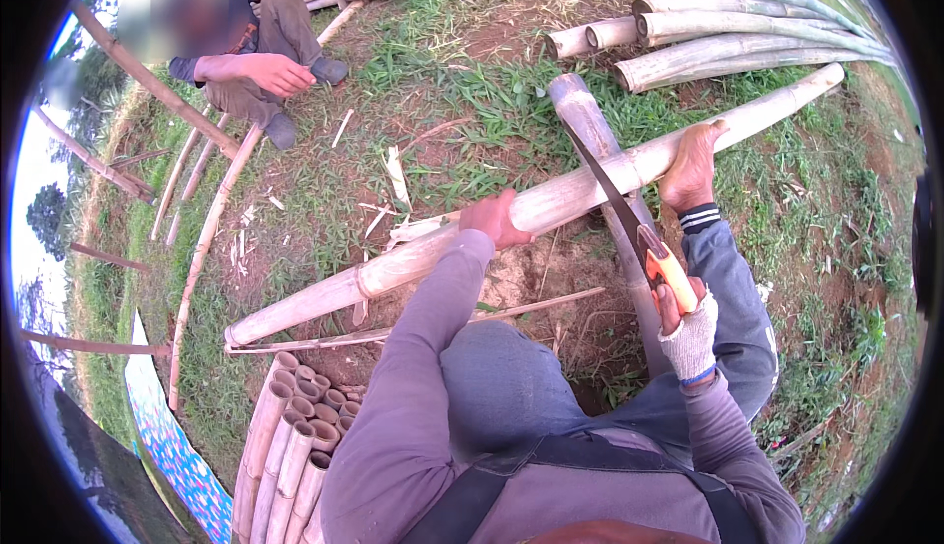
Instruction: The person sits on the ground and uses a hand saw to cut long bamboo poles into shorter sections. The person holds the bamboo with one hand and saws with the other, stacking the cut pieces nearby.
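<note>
A long pale bamboo pole (565,200) lies slantwise before me, rising toward the far right. My left hand (495,218) is closed around it left of the middle. In my right hand (685,320), which wears a white knitted glove with bare fingertips, is the orange handle of a handsaw (669,271). Its dark blade crosses the pole between my left hand and my bare foot (692,166), which presses on the pole. How deep the blade sits in the bamboo I cannot tell. Beneath the pole runs a thicker supporting bamboo (580,116).
Short cut bamboo pieces (280,426) are stacked at lower left. Several long bamboo poles (747,28) lie at the far right. A person (261,62) sits at the far left near a bamboo frame (202,249). Split strips (397,178) litter the grass and soil.
</note>
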A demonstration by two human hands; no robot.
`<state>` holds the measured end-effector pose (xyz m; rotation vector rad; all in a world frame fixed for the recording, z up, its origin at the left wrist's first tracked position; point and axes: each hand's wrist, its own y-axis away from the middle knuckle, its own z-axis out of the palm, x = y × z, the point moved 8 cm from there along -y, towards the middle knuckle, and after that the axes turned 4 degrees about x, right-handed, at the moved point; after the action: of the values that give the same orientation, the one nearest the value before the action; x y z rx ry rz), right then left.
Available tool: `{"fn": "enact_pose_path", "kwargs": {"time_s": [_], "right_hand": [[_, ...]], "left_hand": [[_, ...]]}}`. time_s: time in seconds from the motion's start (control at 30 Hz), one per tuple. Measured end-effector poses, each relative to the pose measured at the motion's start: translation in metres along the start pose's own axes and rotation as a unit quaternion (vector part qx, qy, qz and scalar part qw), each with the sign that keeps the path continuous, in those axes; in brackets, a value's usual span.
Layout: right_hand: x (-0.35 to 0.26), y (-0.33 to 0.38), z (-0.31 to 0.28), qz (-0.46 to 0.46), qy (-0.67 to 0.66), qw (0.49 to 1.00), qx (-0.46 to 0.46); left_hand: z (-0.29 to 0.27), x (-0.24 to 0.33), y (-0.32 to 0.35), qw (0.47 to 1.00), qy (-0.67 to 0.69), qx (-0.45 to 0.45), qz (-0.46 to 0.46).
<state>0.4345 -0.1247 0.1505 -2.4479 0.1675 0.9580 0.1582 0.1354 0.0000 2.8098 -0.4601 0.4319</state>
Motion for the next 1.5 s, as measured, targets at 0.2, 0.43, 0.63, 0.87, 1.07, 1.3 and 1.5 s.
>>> {"fn": "enact_pose_path", "kwargs": {"time_s": [0.2, 0.43, 0.63, 0.87, 1.07, 1.3, 1.5], "right_hand": [[0.013, 0.005, 0.025, 0.006, -0.083, 0.996, -0.001], [0.011, 0.006, 0.021, -0.013, -0.098, 0.995, 0.016], [0.013, 0.009, 0.021, -0.012, -0.103, 0.994, 0.02], [0.014, 0.012, 0.025, 0.016, -0.11, 0.994, 0.001], [0.004, 0.008, 0.021, 0.001, -0.15, 0.989, 0.01], [-0.018, -0.02, 0.016, 0.005, -0.121, 0.992, -0.015], [0.003, 0.048, -0.029, 0.086, -0.155, 0.984, -0.014]], "left_hand": [[-0.007, -0.028, 0.015, 0.999, -0.01, -0.023, -0.033], [-0.007, -0.025, 0.016, 0.999, -0.004, -0.011, -0.035], [-0.008, -0.02, 0.018, 0.999, -0.013, -0.027, -0.043], [-0.007, -0.026, 0.019, 0.999, -0.008, -0.001, -0.031], [-0.01, -0.02, 0.017, 0.999, -0.015, -0.011, -0.032], [-0.007, -0.025, 0.012, 0.999, -0.014, -0.006, -0.038], [-0.004, -0.022, 0.012, 0.998, -0.036, -0.002, -0.046]]}}
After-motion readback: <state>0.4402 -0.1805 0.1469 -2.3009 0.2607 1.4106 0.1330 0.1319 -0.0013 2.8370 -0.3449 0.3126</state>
